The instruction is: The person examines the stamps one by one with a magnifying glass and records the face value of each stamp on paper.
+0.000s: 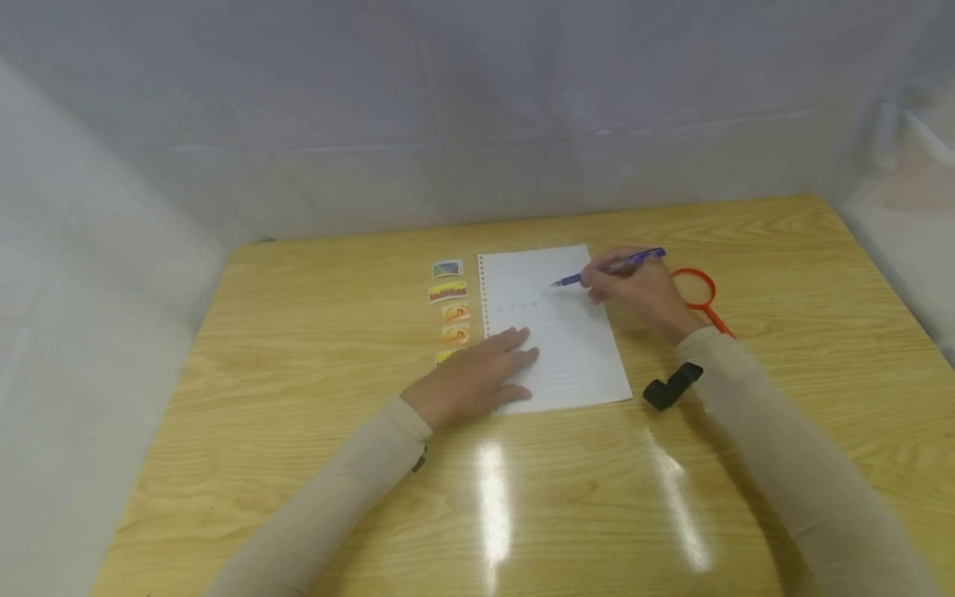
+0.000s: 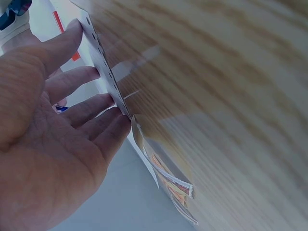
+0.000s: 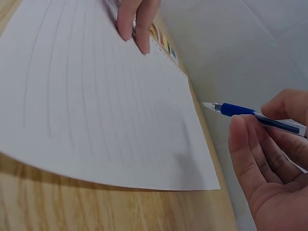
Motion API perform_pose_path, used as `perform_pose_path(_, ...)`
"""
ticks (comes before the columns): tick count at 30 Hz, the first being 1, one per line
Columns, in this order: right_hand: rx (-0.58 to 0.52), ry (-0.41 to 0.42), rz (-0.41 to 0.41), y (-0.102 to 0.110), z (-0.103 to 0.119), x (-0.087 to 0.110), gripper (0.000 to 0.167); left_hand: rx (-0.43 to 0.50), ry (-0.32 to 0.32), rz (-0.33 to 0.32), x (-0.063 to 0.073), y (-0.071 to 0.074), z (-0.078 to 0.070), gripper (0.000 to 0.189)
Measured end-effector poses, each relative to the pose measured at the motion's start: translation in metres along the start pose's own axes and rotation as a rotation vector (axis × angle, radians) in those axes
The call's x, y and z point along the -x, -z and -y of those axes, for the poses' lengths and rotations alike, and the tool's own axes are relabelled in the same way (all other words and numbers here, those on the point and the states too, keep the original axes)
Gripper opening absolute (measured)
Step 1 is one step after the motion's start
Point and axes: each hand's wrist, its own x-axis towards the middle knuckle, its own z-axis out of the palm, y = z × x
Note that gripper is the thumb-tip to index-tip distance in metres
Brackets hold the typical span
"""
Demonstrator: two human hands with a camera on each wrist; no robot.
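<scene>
A lined sheet of paper (image 1: 567, 356) with punched holes down its left edge lies on the wooden table. Faint writing shows partway down it. My left hand (image 1: 477, 373) rests on the sheet's lower left with fingers spread; the left wrist view shows the fingertips (image 2: 118, 127) along the holed edge. Above the sheet's upper right, my right hand (image 1: 634, 286) pinches a blue pen (image 3: 238, 109) between thumb and fingers. Its tip points left, held over the paper in the right wrist view. Several stamps (image 1: 448, 290) stand in a column left of the sheet, the lowest partly hidden by my left hand.
A red magnifying glass (image 1: 709, 311) lies right of the paper, partly behind my right hand. A black strap (image 1: 671, 386) sticks out from the right sleeve. Pale sheeting (image 1: 477, 116) hangs behind the wooden table (image 1: 298, 332) and along its sides.
</scene>
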Motion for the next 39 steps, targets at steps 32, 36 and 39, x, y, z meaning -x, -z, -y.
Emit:
perform_pose_path(32, -0.086, 0.041, 0.0, -0.029, -0.026, -0.007, 0.015, -0.016, -0.009, -0.016, 0.001, -0.002, 0.0, 0.059)
perform_pose_path(36, -0.073, 0.051, 0.001, -0.03, -0.027, -0.007, 0.015, -0.014, -0.002, -0.011, 0.001, -0.002, 0.0, 0.059)
perform_pose_path(39, -0.071, 0.054, 0.0, -0.03, -0.027, -0.006, 0.014, -0.018, -0.003, -0.012, 0.0, -0.003, 0.0, 0.059)
